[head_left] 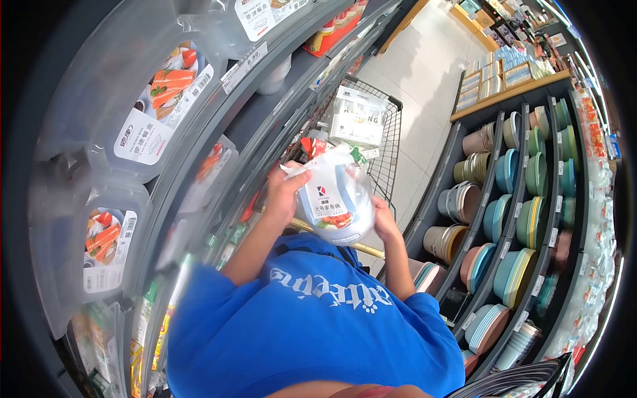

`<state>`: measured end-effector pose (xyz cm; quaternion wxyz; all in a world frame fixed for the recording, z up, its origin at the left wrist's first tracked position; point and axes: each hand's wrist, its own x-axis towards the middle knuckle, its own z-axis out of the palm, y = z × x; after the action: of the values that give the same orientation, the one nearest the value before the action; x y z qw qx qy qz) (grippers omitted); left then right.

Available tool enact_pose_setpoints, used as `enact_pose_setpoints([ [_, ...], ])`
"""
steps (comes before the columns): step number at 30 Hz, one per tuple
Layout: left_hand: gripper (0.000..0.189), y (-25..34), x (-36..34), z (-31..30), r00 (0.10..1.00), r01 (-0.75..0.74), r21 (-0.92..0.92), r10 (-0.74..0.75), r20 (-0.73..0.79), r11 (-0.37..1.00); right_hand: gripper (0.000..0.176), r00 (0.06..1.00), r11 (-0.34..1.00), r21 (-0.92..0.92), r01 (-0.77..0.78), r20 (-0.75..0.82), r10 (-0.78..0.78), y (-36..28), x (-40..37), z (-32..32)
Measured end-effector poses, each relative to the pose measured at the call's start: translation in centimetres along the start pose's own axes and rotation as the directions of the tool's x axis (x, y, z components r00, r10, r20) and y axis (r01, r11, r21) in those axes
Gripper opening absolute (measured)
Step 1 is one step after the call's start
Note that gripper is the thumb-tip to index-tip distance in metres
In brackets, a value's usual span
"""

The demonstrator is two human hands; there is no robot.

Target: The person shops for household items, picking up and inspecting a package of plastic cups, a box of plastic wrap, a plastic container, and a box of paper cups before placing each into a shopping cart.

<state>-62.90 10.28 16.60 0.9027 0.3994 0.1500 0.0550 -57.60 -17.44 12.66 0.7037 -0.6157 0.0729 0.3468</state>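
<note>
In front of my chest I hold a clear plastic pack of white bowls [337, 199] with a printed label showing a red and black logo and food. My left hand [285, 194] pinches the wrapper at the pack's upper left corner. Around the right side of the pack my right hand [383, 219] is closed, its fingers partly hidden behind it. Just beyond the pack stands a wire shopping cart [391, 142], holding a white printed package [358, 116] and some red and green packaging beside it.
Shelves of clear plastic packs with food box labels [142, 136] run close along my left. On the right, a dark rack [438, 166] carries stacked coloured bowls [507, 169]. A tiled aisle floor [411, 60] stretches ahead, with a wooden display [511, 89] at the far right.
</note>
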Motion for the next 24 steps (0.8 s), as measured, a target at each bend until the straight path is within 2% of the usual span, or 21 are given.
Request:
enact_pose_setpoints([
  [2, 0.006, 0.5, -0.6, 0.6, 0.999, -0.047, 0.123, 0.045, 0.021, 0.991, 0.047, 0.990, 0.894, -0.427, 0.135, 0.022, -0.139, 0.2, 1.2, -2.8],
  [4, 0.004, 0.6, -0.9, 1.4, 0.994, -0.106, 0.283, 0.101, 0.032, 0.953, 0.053, 0.944, 0.914, -0.252, 0.317, -0.012, -0.330, -2.7, 0.1, -1.0],
  [5, 0.005, 0.3, -1.0, 1.6, 0.994, -0.104, 0.292, 0.096, 0.042, 0.951, 0.056, 0.908, 0.899, -0.165, 0.406, -0.043, -0.418, -4.3, -0.8, 0.2],
  [8, 0.005, -0.5, -0.9, 2.2, 0.993, -0.101, 0.317, 0.075, 0.094, 0.943, 0.065, 0.767, 0.751, -0.157, 0.641, 0.104, -0.633, -6.7, -1.9, 3.5],
  [10, 0.004, -0.8, -0.9, 2.5, 0.988, -0.091, 0.330, 0.043, 0.148, 0.940, 0.062, 0.794, 0.745, -0.276, 0.607, 0.169, -0.584, -7.6, -2.6, 4.8],
  [12, 0.006, -1.1, -0.9, 2.6, 0.968, -0.189, 0.397, 0.102, 0.231, 0.898, 0.052, 0.840, 0.737, -0.408, 0.539, 0.199, -0.504, -7.8, -2.8, 5.2],
  [13, 0.007, -1.2, -0.8, 2.6, 0.953, -0.239, 0.425, 0.128, 0.273, 0.873, 0.039, 0.816, 0.726, -0.373, 0.577, 0.218, -0.536, -7.6, -2.5, 4.8],
  [16, 0.008, -0.9, -1.3, 2.9, 0.902, -0.337, 0.479, 0.133, 0.410, 0.810, 0.036, 0.866, 0.818, -0.290, 0.497, 0.219, -0.449, -7.2, -3.3, 4.2],
  [17, 0.007, -1.0, -1.4, 3.0, 0.896, -0.323, 0.454, 0.113, 0.430, 0.830, 0.036, 0.880, 0.821, -0.318, 0.473, 0.213, -0.425, -7.0, -3.6, 3.9],
  [19, 0.008, -1.0, -1.2, 3.0, 0.853, -0.406, 0.514, 0.112, 0.509, 0.756, 0.035, 0.907, 0.827, -0.373, 0.421, 0.195, -0.373, -6.5, -4.2, 3.3],
  [22, 0.010, -0.7, -1.4, 3.6, 0.806, -0.523, 0.569, 0.151, 0.573, 0.634, 0.031, 0.826, 0.624, -0.544, 0.561, 0.324, -0.461, -5.6, -4.0, 2.2],
  [24, 0.010, -0.6, -1.3, 3.9, 0.758, -0.630, 0.600, 0.223, 0.613, 0.493, 0.028, 0.800, 0.563, -0.588, 0.581, 0.285, -0.528, -5.3, -4.0, 1.9],
])
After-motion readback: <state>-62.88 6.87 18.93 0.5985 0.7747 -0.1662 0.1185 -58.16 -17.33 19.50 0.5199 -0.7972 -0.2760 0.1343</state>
